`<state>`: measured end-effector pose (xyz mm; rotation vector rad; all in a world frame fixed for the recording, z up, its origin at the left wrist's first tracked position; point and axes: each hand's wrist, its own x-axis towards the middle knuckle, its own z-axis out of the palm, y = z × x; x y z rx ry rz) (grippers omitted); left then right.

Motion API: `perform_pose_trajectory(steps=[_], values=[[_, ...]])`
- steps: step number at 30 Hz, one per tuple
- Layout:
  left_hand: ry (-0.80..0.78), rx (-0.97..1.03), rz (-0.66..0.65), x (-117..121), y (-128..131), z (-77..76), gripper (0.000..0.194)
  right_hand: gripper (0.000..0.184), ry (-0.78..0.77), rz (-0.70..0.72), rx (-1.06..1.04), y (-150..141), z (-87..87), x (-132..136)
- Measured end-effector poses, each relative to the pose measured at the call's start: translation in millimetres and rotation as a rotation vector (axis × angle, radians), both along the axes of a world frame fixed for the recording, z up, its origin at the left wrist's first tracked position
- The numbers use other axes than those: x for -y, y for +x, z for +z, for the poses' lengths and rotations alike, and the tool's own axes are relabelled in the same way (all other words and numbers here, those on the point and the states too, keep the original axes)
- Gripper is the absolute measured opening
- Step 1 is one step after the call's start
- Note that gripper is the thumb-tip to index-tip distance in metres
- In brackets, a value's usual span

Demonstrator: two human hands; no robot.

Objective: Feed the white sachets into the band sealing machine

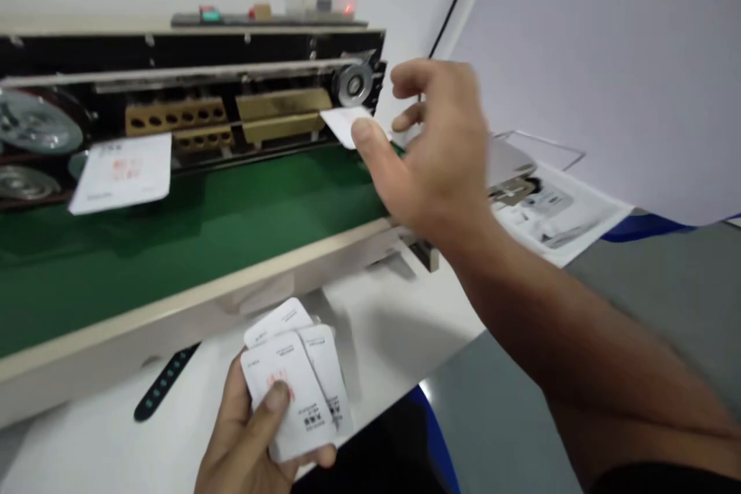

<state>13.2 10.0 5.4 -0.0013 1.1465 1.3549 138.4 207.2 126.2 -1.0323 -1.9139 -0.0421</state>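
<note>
My left hand (pixel 255 432) holds a small fanned stack of flat white packets (pixel 295 417) with rounded corners, black print and a red mark, its thumb pressed on the top one. My right hand (pixel 434 143) is raised at the right end of a band sealing machine (pixel 283 104), fingers curled but apart from the thumb. Its thumb overlaps another white packet (pixel 341 123) whose edge meets the machine's belts; whether they touch I cannot tell. Further left, a third packet (pixel 127 174) sticks out from the belts above the green conveyor (pixel 260 212).
Metal wheels (pixel 38 123) and brass-coloured blocks (pixel 174 116) lie along the machine's front. A dark strap (pixel 165 382) lies on the white table (pixel 399 324) below. A printed sheet (pixel 561 216) is at the right. A clear box (pixel 321 6) sits on top of the machine.
</note>
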Motion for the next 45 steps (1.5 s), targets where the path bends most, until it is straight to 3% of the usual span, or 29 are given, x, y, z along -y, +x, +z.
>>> perform_pose_trajectory(steps=[2, 3, 5, 7, 10, 13, 16, 21, 24, 29, 34, 38, 42, 45], values=[[0.053, 0.034, 0.046, -2.8, 1.1, 9.2, 0.056, 0.023, 0.099, 0.251, 0.097, 2.3, -25.7, 45.5], [0.074, 0.059, 0.061, -3.8, 0.7, 10.5, 0.054, 0.03, 0.106, 0.396, 0.142, 3.6, -40.8, 66.2], [0.103, 0.115, 0.078, -4.0, -1.3, 7.2, 0.051, 0.053, -0.072, 0.55, 0.189, 5.3, -71.4, 97.9], [0.123, 0.131, 0.07, -1.8, -4.6, -1.4, 0.048, 0.064, -0.269, 0.577, 0.196, 5.1, -96.0, 113.8], [0.225, 0.107, -0.005, 2.4, -10.5, -16.0, 0.042, 0.056, -0.432, 0.515, 0.101, 3.9, -113.4, 115.4], [0.302, 0.119, -0.049, 3.6, -13.6, -21.4, 0.035, 0.052, -0.543, 0.5, -0.033, 5.1, -115.3, 109.7], [0.267, 0.107, -0.011, 0.4, -11.1, -14.0, 0.029, 0.047, -0.636, 0.511, -0.179, 6.3, -117.5, 110.3], [0.146, 0.095, 0.087, -5.3, -3.1, 0.5, 0.02, 0.055, -0.532, 0.481, -0.275, 4.0, -129.4, 124.4], [0.147, 0.09, 0.1, -5.0, -1.3, 0.6, 0.028, 0.062, -0.521, 0.43, -0.267, 3.1, -133.7, 131.0], [0.201, 0.068, 0.059, -3.3, -0.7, -2.5, 0.058, 0.056, -0.873, 0.459, -0.391, 7.8, -129.3, 131.2], [0.224, 0.061, 0.054, -2.4, -0.4, -3.7, 0.062, 0.046, -1.06, 0.477, -0.575, 14.9, -121.2, 122.4], [0.207, 0.017, 0.01, -2.3, -0.4, -5.4, 0.068, 0.042, -1.002, 0.42, -0.586, 15.7, -120.8, 122.9], [0.234, -0.095, -0.056, -1.8, -0.1, -9.2, 0.057, 0.049, -0.869, 0.435, -0.506, 11.5, -126.8, 133.0], [0.234, -0.128, -0.065, -1.3, -0.3, -11.4, 0.053, 0.051, -0.868, 0.421, -0.494, 10.4, -127.2, 135.1]])
